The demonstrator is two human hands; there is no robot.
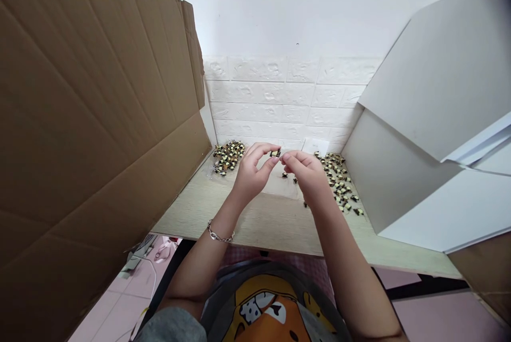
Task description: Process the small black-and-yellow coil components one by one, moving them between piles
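Above the table, my left hand [255, 169] pinches a small black-and-yellow component [274, 153], which looks like a tiny coil transformer, between thumb and fingertips. My right hand [305, 172] is closed just to the right of it, thumb and forefinger pressed together near the component's end. Whatever lies in that pinch is too small to make out. A loose pile of similar components [227, 158] lies beyond my left hand. Many more of them [339, 185] are spread out to the right, partly hidden by my right hand and forearm. One single component [285, 175] rests below my fingertips.
A tall cardboard sheet [99, 92] walls off the left side, and white panels [419, 118] stand on the right. Behind the wooden table [239, 219] is a white brick-patterned wall [259, 92]. A small white card [315, 146] leans at the back.
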